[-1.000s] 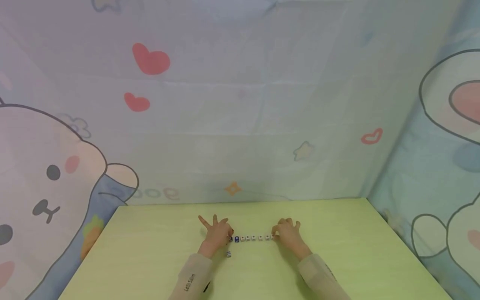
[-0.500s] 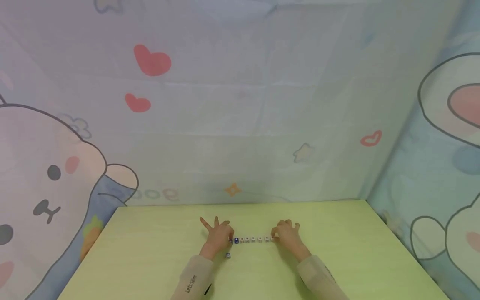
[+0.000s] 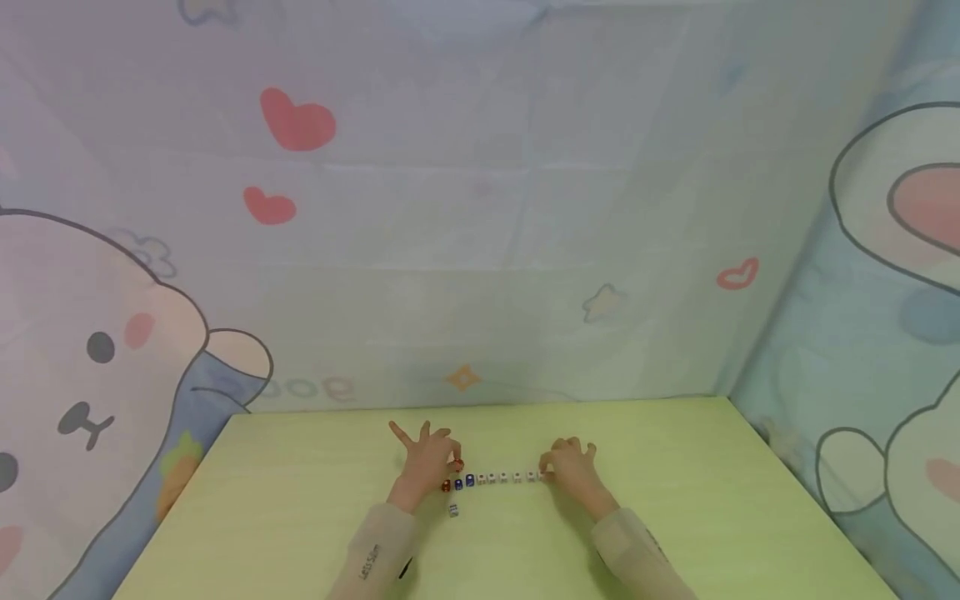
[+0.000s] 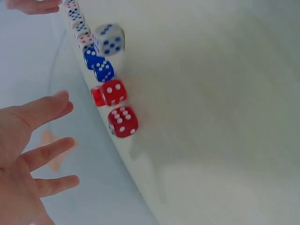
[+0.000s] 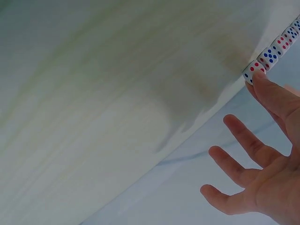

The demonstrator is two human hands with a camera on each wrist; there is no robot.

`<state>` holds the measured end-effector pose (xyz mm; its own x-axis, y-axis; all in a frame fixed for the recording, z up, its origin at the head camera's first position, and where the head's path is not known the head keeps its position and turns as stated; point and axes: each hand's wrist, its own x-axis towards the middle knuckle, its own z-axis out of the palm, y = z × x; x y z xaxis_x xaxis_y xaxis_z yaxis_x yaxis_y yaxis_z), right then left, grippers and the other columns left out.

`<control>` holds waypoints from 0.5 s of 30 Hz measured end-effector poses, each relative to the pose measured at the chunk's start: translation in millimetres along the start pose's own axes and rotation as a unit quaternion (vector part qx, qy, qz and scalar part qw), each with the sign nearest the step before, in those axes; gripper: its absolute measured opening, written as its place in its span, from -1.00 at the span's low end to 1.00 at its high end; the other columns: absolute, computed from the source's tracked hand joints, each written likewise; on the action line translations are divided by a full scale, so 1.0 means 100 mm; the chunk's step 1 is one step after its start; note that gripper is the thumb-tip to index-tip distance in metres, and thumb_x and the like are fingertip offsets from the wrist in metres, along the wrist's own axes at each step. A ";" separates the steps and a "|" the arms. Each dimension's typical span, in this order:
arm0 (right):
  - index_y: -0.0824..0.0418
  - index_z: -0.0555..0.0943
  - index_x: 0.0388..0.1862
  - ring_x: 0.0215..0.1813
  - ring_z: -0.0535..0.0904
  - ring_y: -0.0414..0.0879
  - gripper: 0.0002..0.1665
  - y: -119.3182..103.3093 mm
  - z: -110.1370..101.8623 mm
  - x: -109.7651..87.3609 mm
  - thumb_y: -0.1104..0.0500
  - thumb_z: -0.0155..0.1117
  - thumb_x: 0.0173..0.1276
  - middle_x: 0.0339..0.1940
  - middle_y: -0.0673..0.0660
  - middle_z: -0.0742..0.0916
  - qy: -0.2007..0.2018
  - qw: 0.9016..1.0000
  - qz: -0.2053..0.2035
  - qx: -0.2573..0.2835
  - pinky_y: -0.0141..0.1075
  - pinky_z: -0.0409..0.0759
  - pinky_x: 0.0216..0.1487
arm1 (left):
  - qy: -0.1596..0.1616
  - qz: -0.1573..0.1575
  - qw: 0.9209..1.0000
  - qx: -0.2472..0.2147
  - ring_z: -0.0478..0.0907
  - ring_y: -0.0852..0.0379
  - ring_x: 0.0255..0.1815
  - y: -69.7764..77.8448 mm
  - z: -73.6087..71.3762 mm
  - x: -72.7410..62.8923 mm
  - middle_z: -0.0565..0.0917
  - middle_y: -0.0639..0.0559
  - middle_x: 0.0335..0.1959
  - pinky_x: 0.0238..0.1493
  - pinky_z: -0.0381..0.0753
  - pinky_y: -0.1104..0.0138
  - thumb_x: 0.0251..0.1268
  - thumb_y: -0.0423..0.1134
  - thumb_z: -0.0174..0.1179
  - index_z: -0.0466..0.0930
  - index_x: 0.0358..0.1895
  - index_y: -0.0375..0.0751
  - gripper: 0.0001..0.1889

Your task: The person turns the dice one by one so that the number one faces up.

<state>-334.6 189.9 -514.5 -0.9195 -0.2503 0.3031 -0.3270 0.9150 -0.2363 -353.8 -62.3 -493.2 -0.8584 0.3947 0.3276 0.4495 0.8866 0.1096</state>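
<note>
A row of small dice runs between my hands in the head view: white dice, then blue dice, then a red die at the left end. My left hand is behind that end, beside another red die. In the left wrist view, its fingertips appear apart from the red dice, one partly hidden. My right hand pinches the white end die between thumb and forefinger, its other fingers spread.
A loose white die with blue pips lies in front of the row's left part. The pale yellow-green table meets a printed cloth backdrop at its back edge. More cloth hangs at both sides.
My left hand has drawn back slightly up and left from the row's left end, bringing red dice and a second blue die into clearer view. The right hand keeps its place.
</note>
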 end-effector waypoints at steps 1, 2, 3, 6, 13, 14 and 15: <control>0.06 0.66 -0.49 -0.05 0.42 0.18 -0.91 0.00 0.00 0.00 0.15 0.36 -0.06 -0.34 0.07 0.61 0.002 1.000 -0.001 -0.005 0.47 0.12 0.02 | 0.003 0.002 1.000 0.010 0.29 -0.37 0.20 -0.01 -0.01 0.01 0.59 -0.07 0.01 0.01 -0.33 -0.53 -0.11 -0.15 0.32 0.63 -0.47 0.09 -0.92; 0.05 0.66 -0.49 -0.02 0.42 0.20 -0.91 0.00 0.00 0.00 0.14 0.36 -0.07 -0.32 0.08 0.62 0.003 1.000 0.000 -0.009 0.47 0.11 0.03 | 0.004 0.005 1.000 0.027 0.29 -0.36 0.20 -0.02 -0.02 0.03 0.59 -0.05 0.01 0.02 -0.30 -0.52 -0.10 -0.16 0.32 0.64 -0.44 0.10 -0.90; 0.05 0.66 -0.49 0.01 0.42 0.22 -0.91 0.00 0.00 0.00 0.14 0.36 -0.07 -0.29 0.09 0.63 0.004 1.000 0.001 -0.014 0.47 0.10 0.03 | 0.003 0.009 0.999 0.037 0.29 -0.35 0.21 -0.03 -0.02 0.04 0.59 -0.04 0.01 0.02 -0.29 -0.52 -0.10 -0.18 0.32 0.64 -0.41 0.11 -0.88; 0.04 0.66 -0.50 0.08 0.40 0.30 -0.90 -0.01 0.00 -0.01 0.13 0.37 -0.09 -0.21 0.14 0.65 0.008 1.000 -0.001 -0.026 0.49 0.08 0.04 | -0.008 0.019 0.998 0.052 0.27 -0.34 0.23 -0.04 0.00 0.06 0.58 -0.04 0.03 0.03 -0.31 -0.52 -0.12 -0.21 0.34 0.65 -0.37 0.11 -0.83; 0.03 0.65 -0.50 0.14 0.37 0.37 -0.89 -0.01 0.00 -0.01 0.12 0.37 -0.10 -0.13 0.18 0.66 0.010 0.999 -0.003 -0.036 0.49 0.08 0.04 | -0.032 0.009 0.998 0.061 0.27 -0.35 0.23 -0.04 0.07 0.08 0.59 -0.03 0.01 0.04 -0.32 -0.51 -0.11 -0.23 0.32 0.66 -0.37 0.18 -0.81; 0.03 0.65 -0.50 0.14 0.36 0.37 -0.89 -0.01 0.00 -0.01 0.13 0.37 -0.10 -0.10 0.19 0.66 0.010 0.999 -0.002 -0.035 0.49 0.08 0.04 | -0.038 0.006 0.997 0.064 0.27 -0.35 0.23 -0.04 0.08 0.09 0.59 -0.03 0.02 0.04 -0.31 -0.51 -0.10 -0.23 0.31 0.66 -0.37 0.19 -0.82; 0.03 0.65 -0.50 0.15 0.35 0.38 -0.89 -0.01 -0.01 -0.02 0.13 0.37 -0.10 -0.08 0.20 0.65 0.009 0.999 0.001 -0.034 0.49 0.07 0.04 | -0.043 0.004 0.997 0.067 0.26 -0.35 0.23 -0.04 0.09 0.09 0.59 -0.02 0.02 0.04 -0.30 -0.51 -0.08 -0.23 0.30 0.67 -0.37 0.20 -0.81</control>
<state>-332.6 189.3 -514.1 -0.9156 -0.2436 0.3198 -0.3092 0.9351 -0.1729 -365.7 -60.7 -498.9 -0.8751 0.4169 0.2457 0.4252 0.9049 -0.0207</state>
